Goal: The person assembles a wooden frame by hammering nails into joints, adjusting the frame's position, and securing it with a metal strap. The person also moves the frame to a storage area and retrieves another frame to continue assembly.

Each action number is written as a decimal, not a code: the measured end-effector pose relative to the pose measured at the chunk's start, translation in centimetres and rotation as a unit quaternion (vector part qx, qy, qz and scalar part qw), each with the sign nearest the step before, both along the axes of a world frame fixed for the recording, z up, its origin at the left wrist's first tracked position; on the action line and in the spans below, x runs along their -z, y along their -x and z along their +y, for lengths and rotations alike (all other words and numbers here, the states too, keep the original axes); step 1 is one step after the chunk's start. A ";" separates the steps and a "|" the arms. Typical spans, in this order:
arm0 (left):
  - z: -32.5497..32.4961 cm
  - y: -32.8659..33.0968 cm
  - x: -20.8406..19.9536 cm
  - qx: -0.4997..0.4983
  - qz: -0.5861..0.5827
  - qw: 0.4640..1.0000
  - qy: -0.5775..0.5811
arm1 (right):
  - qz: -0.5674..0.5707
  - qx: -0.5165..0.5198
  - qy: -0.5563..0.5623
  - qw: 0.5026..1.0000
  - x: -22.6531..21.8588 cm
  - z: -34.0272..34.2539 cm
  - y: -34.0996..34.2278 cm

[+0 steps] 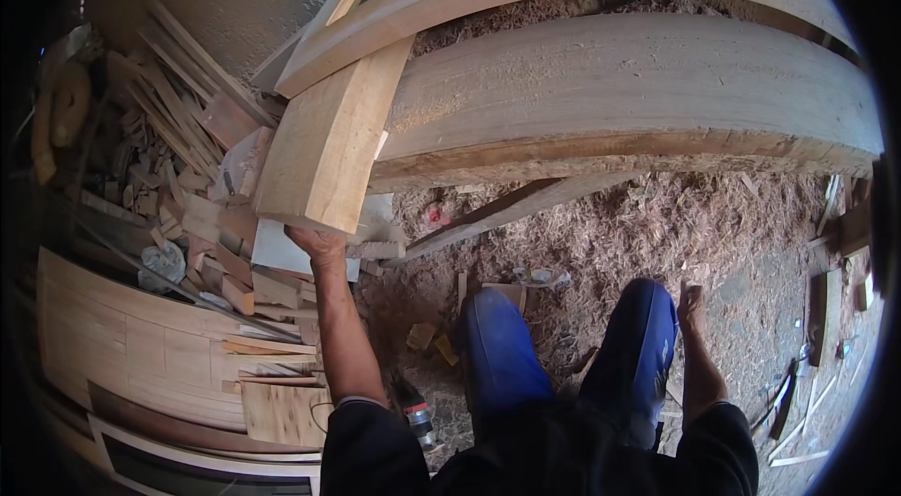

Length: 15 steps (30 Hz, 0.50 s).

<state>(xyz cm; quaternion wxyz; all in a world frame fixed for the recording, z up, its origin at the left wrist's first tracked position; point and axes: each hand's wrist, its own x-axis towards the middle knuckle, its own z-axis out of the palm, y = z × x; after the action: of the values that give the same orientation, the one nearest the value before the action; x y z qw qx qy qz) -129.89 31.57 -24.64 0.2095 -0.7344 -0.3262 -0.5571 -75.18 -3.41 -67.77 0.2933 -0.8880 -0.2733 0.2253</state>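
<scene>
My left hand (317,243) grips the near end of a thick pale wooden plank (328,144) from underneath. The plank slopes up and away, its far end resting against a long wide timber beam (629,88) that lies across the upper part of the view. My right hand (693,304) hangs down beside my right leg, fingers together, and holds nothing that I can see. My two legs in blue trousers (563,351) stand on sawdust between the two arms.
A heap of wood offcuts (178,167) lies at the left. Flat wooden panels (141,346) lie at lower left. A power tool (418,416) rests on the floor by my left arm. Sawdust (619,224) covers the floor, with scraps and tools (826,308) at the right.
</scene>
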 end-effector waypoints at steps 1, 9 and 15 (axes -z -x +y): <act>-0.1 0.1 -0.3 -0.002 0.010 1.000 0.014 | 0.025 0.042 -0.050 0.998 -1.3 0.2 0.1; 1.6 -0.2 0.2 -0.105 0.017 0.994 0.026 | 0.098 0.003 -0.442 0.892 -19.0 6.1 7.0; 3.1 1.3 1.2 -0.028 -0.113 0.990 0.085 | 0.157 -0.146 -0.290 0.933 -22.0 9.4 12.3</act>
<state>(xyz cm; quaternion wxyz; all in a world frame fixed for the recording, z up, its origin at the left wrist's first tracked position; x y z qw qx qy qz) -131.15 34.68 -25.79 0.1239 -0.6723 -0.4147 -0.6006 -87.48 6.03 -45.73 0.5411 -0.6681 -0.4039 0.3127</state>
